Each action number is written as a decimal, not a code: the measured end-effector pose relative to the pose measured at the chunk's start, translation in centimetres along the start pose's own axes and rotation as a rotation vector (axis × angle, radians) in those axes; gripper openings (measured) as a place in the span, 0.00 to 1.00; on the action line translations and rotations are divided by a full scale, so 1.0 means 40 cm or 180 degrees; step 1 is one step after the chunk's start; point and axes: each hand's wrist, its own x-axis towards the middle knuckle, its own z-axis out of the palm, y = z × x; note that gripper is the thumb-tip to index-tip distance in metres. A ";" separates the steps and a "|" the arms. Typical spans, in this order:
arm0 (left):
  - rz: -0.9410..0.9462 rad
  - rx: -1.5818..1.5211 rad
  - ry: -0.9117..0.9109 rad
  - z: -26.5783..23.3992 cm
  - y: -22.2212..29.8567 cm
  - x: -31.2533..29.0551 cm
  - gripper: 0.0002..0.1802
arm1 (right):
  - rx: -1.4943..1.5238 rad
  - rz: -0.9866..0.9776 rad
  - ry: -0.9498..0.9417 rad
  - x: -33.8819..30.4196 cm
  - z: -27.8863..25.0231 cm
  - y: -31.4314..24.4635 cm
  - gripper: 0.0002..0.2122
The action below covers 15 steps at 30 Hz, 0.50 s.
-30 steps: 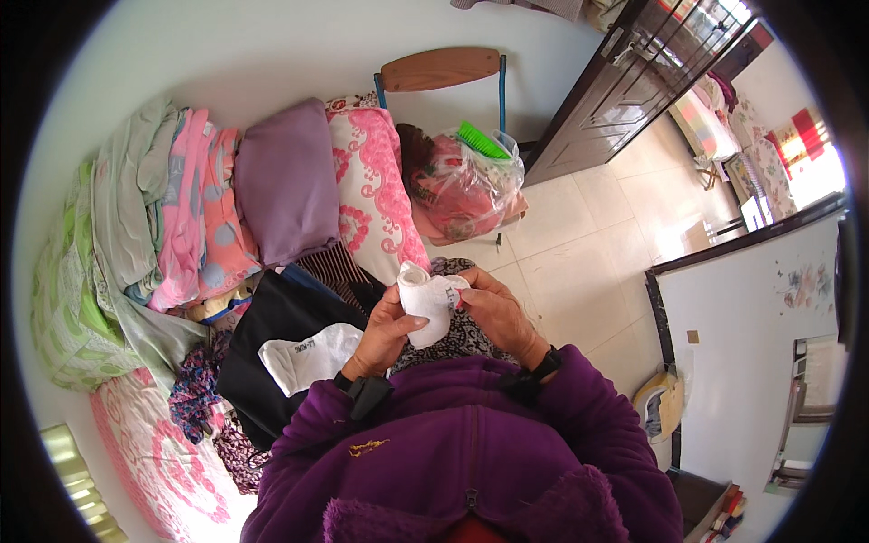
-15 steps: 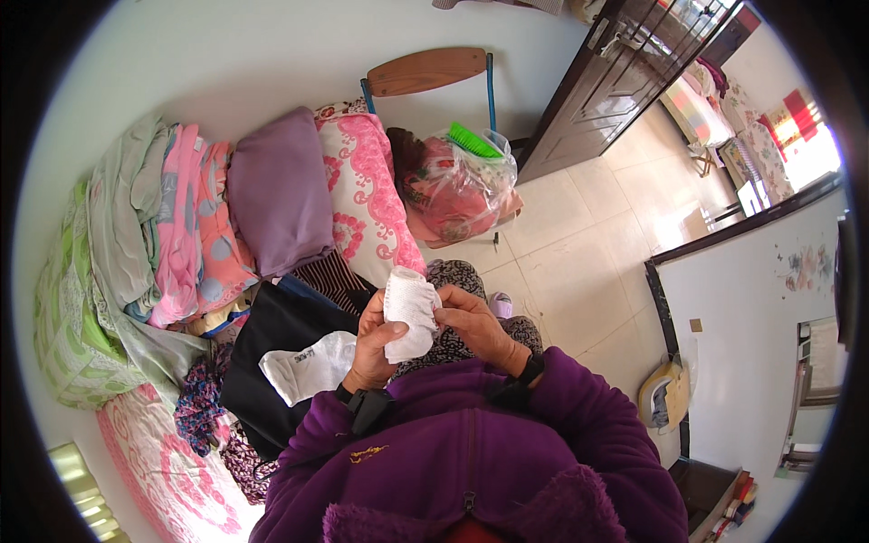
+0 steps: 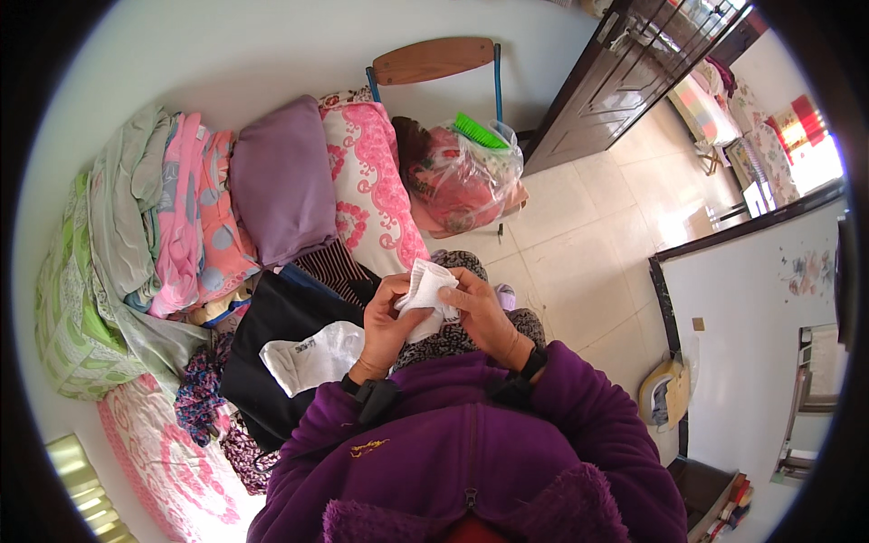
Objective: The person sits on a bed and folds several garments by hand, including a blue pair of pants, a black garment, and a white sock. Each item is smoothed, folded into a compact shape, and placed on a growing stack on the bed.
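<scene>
Leftward in my remote view, folded clothes [image 3: 186, 217] stand stacked beside a black cloth [image 3: 262, 330], on which a loose white sock [image 3: 312, 359] lies near the left forearm. Next, I have the left hand's [image 3: 387, 328] grip closed, its thumb across the lower part of a white bundle [image 3: 427, 291], apparently a sock. This lies between both hands, near each alike, its long axis pointing away from the torso, upper end leaning right. The right hand's [image 3: 489, 317] grip pinches its right edge; nothing intervenes. Farther right stands a dark door [image 3: 593, 104].
</scene>
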 end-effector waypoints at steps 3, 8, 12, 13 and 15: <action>0.0086 0.0299 -0.0150 -0.014 -0.013 -0.002 0.20 | 0.0302 0.0206 -0.0067 0.005 -0.010 -0.008 0.14; -0.0026 0.0521 -0.0130 -0.020 -0.015 -0.016 0.23 | 0.0006 0.0404 -0.0134 0.013 -0.042 -0.009 0.13; 0.0262 0.1016 0.0068 -0.007 -0.011 -0.017 0.20 | -0.1354 -0.0555 0.0076 0.013 -0.033 0.019 0.12; 0.0314 0.1093 0.0164 -0.003 -0.010 -0.014 0.19 | -0.1833 -0.0664 0.0247 0.013 -0.027 0.021 0.13; 0.0603 0.1602 0.0374 0.006 -0.009 -0.009 0.17 | -0.2688 -0.1290 0.0302 0.007 -0.013 0.018 0.16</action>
